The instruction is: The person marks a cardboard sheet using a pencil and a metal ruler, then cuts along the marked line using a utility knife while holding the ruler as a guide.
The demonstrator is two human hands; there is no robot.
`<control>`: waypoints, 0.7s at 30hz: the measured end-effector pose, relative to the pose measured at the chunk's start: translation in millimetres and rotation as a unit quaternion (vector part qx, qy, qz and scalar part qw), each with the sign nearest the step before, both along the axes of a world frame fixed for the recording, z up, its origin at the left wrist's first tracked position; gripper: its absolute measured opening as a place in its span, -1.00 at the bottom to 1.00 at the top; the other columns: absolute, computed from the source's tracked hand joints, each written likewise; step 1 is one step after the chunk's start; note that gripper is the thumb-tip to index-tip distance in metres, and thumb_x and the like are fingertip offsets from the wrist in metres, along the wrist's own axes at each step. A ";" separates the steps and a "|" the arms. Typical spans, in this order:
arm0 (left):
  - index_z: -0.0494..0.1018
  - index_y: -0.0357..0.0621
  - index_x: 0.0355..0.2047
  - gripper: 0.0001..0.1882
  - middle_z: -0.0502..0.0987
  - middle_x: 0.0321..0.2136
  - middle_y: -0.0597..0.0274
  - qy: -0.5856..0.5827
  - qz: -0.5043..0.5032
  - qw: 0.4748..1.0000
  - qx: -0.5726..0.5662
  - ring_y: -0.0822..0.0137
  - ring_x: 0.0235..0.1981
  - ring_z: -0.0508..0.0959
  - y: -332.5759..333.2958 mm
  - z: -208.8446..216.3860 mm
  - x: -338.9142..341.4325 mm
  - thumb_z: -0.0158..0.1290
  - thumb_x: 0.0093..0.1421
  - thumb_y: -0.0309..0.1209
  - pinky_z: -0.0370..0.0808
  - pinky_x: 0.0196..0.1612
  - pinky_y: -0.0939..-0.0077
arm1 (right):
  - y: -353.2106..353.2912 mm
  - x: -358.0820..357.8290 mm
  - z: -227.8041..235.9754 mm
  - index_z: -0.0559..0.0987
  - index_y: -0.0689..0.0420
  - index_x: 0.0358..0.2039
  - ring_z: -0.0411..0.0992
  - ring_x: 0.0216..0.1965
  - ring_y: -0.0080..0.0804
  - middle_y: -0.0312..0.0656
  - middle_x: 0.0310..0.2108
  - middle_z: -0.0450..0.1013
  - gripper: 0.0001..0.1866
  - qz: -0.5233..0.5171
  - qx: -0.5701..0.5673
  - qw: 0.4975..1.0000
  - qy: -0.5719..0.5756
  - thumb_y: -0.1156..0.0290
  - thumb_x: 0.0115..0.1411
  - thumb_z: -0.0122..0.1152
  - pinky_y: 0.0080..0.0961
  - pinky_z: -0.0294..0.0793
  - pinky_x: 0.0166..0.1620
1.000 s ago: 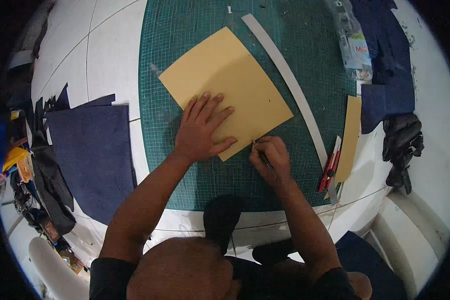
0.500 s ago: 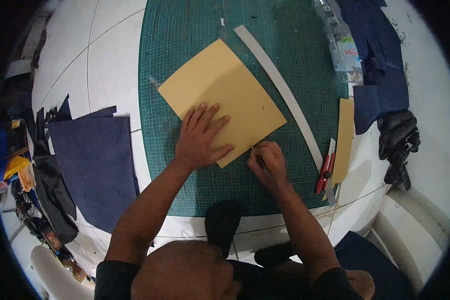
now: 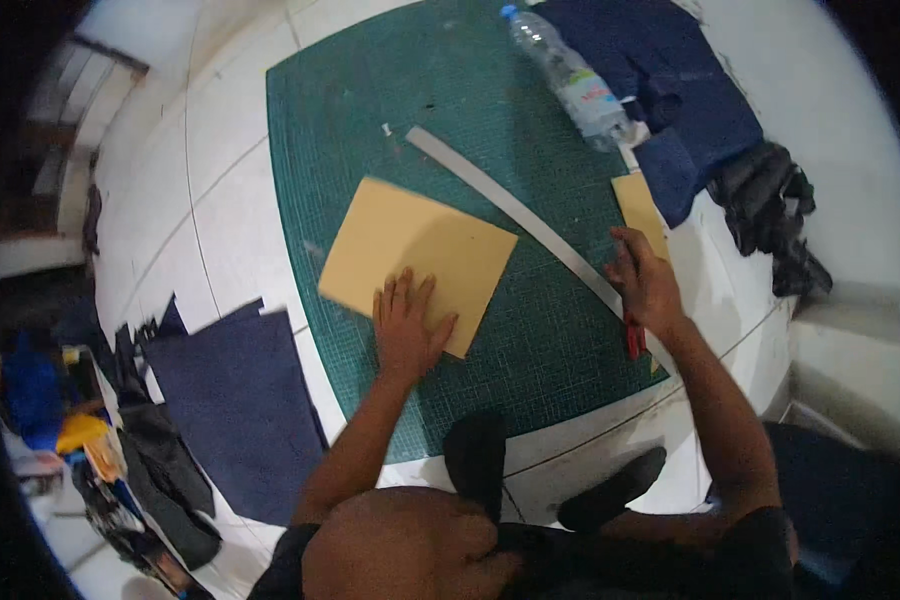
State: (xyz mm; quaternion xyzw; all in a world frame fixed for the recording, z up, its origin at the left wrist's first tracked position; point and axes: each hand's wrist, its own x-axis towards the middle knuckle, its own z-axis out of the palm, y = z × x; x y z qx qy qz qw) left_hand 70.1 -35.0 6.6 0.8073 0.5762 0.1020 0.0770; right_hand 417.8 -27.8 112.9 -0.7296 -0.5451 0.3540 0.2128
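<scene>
A tan sheet of card (image 3: 420,225) lies on a green cutting mat (image 3: 350,110). My left hand (image 3: 407,338) rests flat on its near part, fingers spread. My right hand (image 3: 650,288) is at the mat's right side, over the lower end of a long pale ruler (image 3: 510,205) and beside a red-handled cutter (image 3: 634,340). The fingers of that hand are curled; whatever they pinch, if anything, is too small and blurred to name. The hand partly hides the ruler and the cutter.
A narrow tan strip (image 3: 642,210) lies along the mat's right edge. Beyond are a clear plastic bottle (image 3: 575,85), dark blue fabric (image 3: 705,110) and crumpled black material (image 3: 770,205). Folded navy fabric (image 3: 235,410) covers white floor tiles at the left, near a cluttered heap (image 3: 80,435).
My right hand has left the card's near edge and moved right to the ruler and cutter. My left hand stays on the card. The whole view has shifted and turned.
</scene>
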 end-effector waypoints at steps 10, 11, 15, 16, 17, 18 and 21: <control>0.35 -0.22 0.14 -0.30 0.36 0.03 -0.12 -0.121 0.089 0.984 -0.095 -0.14 0.07 0.37 -34.7 15.8 -2.6 0.22 0.08 -0.06 0.27 0.12 -0.09 | -71.1 80.0 -59.2 0.54 0.28 -0.22 0.51 -0.22 -0.07 0.06 -0.28 0.46 -0.67 -0.086 0.094 0.977 -0.173 0.21 0.29 0.19 -0.22 0.49 -0.11; 0.34 -0.26 0.14 -0.29 0.37 0.00 -0.15 -0.129 0.132 0.981 -0.063 -0.13 0.04 0.38 -25.9 18.1 -24.3 0.24 0.08 -0.10 0.30 0.10 -0.03 | -68.6 62.5 -53.9 0.54 0.28 -0.21 0.50 -0.20 -0.08 0.05 -0.26 0.46 -0.61 -0.103 0.079 0.982 -0.138 0.15 0.23 0.26 -0.23 0.48 -0.11; 0.28 -0.37 0.13 -0.26 0.39 -0.08 -0.23 -0.149 0.242 0.958 -0.044 -0.09 -0.02 0.40 -1.3 15.9 -66.6 0.29 0.06 -0.19 0.37 0.05 0.07 | -69.4 35.2 -37.2 0.49 0.26 -0.11 0.51 -0.14 -0.13 -0.01 -0.18 0.48 -0.42 -0.113 -0.038 0.984 -0.135 0.02 0.08 0.41 -0.24 0.47 -0.06; 0.28 -0.37 0.13 -0.26 0.39 -0.08 -0.23 -0.149 0.246 0.957 -0.041 -0.09 -0.02 0.40 2.6 17.7 -65.5 0.29 0.06 -0.19 0.37 0.05 0.07 | -70.9 34.5 -35.4 0.49 0.26 -0.11 0.51 -0.14 -0.13 -0.01 -0.18 0.48 -0.42 -0.109 -0.035 0.984 -0.134 0.02 0.08 0.41 -0.24 0.47 -0.06; 0.27 -0.38 0.14 -0.24 0.38 -0.09 -0.24 -0.133 0.259 0.955 -0.058 -0.09 -0.02 0.40 6.2 19.5 -65.1 0.30 0.05 -0.18 0.37 0.05 0.06 | -72.5 34.1 -34.6 0.48 0.24 -0.10 0.51 -0.13 -0.13 -0.01 -0.17 0.48 -0.43 -0.108 -0.051 0.984 -0.129 0.04 0.09 0.40 -0.24 0.47 -0.07; 0.25 -0.39 0.14 -0.21 0.38 -0.11 -0.24 -0.116 0.273 0.952 -0.076 -0.09 -0.01 0.40 8.8 21.4 -65.4 0.31 0.04 -0.16 0.37 0.05 0.05 | -73.6 33.4 -35.1 0.47 0.22 -0.09 0.51 -0.13 -0.13 -0.01 -0.17 0.48 -0.45 -0.106 -0.068 0.984 -0.123 0.07 0.10 0.40 -0.24 0.48 -0.08; 0.25 -0.41 0.12 -0.20 0.38 -0.06 -0.22 -0.069 0.262 0.957 -0.109 -0.10 -0.01 0.40 10.4 31.6 -50.6 0.32 0.03 -0.14 0.37 0.06 0.04 | -81.5 37.8 -51.8 0.48 0.20 -0.19 0.52 -0.16 -0.11 -0.02 -0.21 0.49 -0.55 -0.118 0.037 0.982 -0.140 0.12 0.10 0.39 -0.25 0.49 -0.10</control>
